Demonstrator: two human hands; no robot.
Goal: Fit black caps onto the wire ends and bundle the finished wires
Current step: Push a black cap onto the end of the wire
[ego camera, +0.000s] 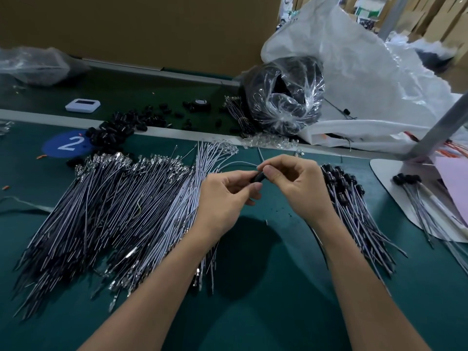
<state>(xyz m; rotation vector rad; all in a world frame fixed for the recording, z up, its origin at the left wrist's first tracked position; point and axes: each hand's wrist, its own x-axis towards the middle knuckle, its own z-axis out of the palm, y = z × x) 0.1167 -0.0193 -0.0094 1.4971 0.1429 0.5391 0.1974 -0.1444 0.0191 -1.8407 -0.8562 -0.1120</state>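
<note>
While the left hand (228,196) pinches a black cap (258,177), the right hand (293,183) pinches its pale wire (238,163). Capped wires (354,206) lie at three o'clock.

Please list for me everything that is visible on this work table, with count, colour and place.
uncapped wires: many, grey, pile at left
capped wires: many, grey with black caps, right
loose caps: many, black, far left
sticker: one, blue, white 2, far left
clear bag: one, black parts inside, far centre
sack: one, white, far right
device: one, white, far left
held cap: one, black, between both hands
held wire: one, grey, centre
left hand: grips held cap
right hand: pinches held wire
</note>
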